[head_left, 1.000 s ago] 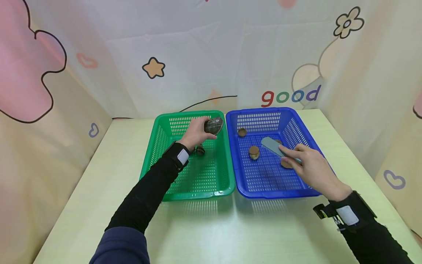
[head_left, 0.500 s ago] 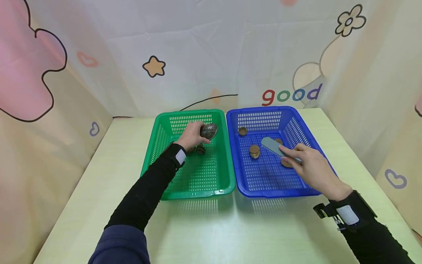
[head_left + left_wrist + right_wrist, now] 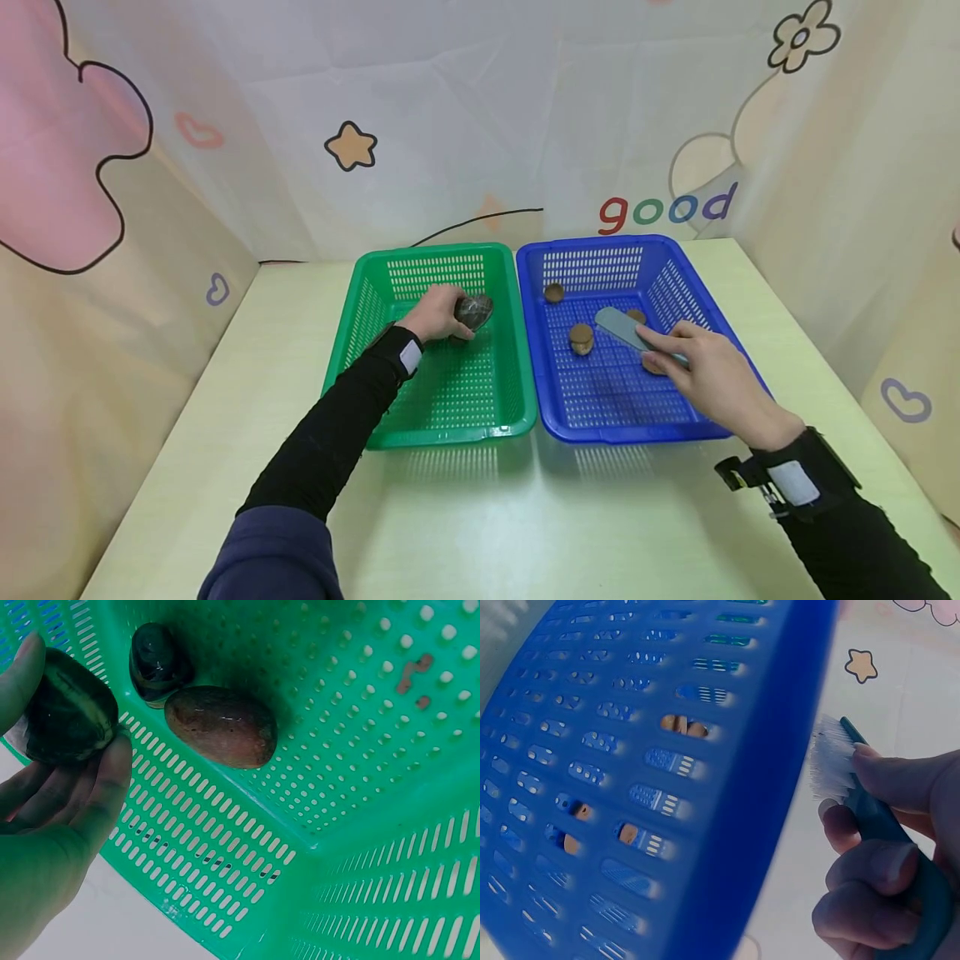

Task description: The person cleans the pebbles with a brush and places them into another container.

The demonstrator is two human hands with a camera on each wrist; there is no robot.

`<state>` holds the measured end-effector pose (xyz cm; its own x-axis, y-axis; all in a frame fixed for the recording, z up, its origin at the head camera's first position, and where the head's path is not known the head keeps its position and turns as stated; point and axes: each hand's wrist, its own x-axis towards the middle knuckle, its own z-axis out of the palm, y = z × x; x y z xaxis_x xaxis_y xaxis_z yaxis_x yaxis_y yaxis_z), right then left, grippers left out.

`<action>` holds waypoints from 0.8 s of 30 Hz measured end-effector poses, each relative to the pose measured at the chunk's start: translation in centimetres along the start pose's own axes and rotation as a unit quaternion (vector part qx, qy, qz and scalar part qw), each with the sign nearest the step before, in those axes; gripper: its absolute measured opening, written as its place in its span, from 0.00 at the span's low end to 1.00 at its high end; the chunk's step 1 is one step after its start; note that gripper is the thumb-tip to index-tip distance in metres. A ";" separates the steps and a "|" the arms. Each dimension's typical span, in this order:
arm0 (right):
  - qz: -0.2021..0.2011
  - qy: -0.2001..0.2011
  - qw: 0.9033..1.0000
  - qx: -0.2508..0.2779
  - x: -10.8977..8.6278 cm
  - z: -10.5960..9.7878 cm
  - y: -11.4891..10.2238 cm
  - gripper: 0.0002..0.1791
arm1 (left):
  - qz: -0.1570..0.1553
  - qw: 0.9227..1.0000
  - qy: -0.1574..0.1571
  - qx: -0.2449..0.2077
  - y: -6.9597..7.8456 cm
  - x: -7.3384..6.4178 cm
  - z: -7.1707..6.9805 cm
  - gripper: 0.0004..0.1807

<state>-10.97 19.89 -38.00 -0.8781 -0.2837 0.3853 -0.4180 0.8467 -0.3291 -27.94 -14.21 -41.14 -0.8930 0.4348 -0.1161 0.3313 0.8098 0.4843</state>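
Over the back half of the green basket (image 3: pixel 450 435), my left hand (image 3: pixel 435 315) grips a smooth dark stone (image 3: pixel 475 312) between thumb and fingers. The left wrist view shows pale streaks on that stone. Two more stones lie on the basket floor there: a reddish-brown one (image 3: pixel 221 727) and a dark one (image 3: pixel 157 664). Above the blue basket (image 3: pixel 637 434), my right hand (image 3: pixel 708 375) holds a teal-handled brush (image 3: pixel 621 326). Its white bristles (image 3: pixel 831 761) show beyond the basket rim in the right wrist view. The fingers curl round the handle.
Several small round brown pieces, one of them a stacked pair (image 3: pixel 581 338), lie in the blue basket. Both baskets stand side by side on a pale table (image 3: pixel 555 533). A printed curtain (image 3: pixel 450 125) closes off the back and sides.
My left hand has lowered the dark stone deeper into the green basket, with a slight shift left. The right hand and brush have stayed nearly still. The head view has tilted a little.
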 end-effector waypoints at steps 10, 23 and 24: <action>0.000 0.001 1.000 0.001 0.0 -0.1 -0.1 0.21 | 0.024 0.999 -0.020 0.031 0.1 -0.3 0.4 0.23; 0.001 0.002 1.000 0.003 -0.1 0.0 -0.2 0.21 | 0.039 0.995 -0.066 0.058 0.3 -1.1 0.9 0.21; 0.000 0.003 1.000 0.004 -0.1 0.0 -0.2 0.21 | 0.039 0.995 -0.068 0.060 0.3 -1.2 0.9 0.22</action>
<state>-10.80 19.71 -37.93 -0.8766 -0.2810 0.3906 -0.4197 0.8435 -0.3351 -26.52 -14.12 -41.70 -0.8166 0.5403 -0.2030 0.4383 0.8094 0.3909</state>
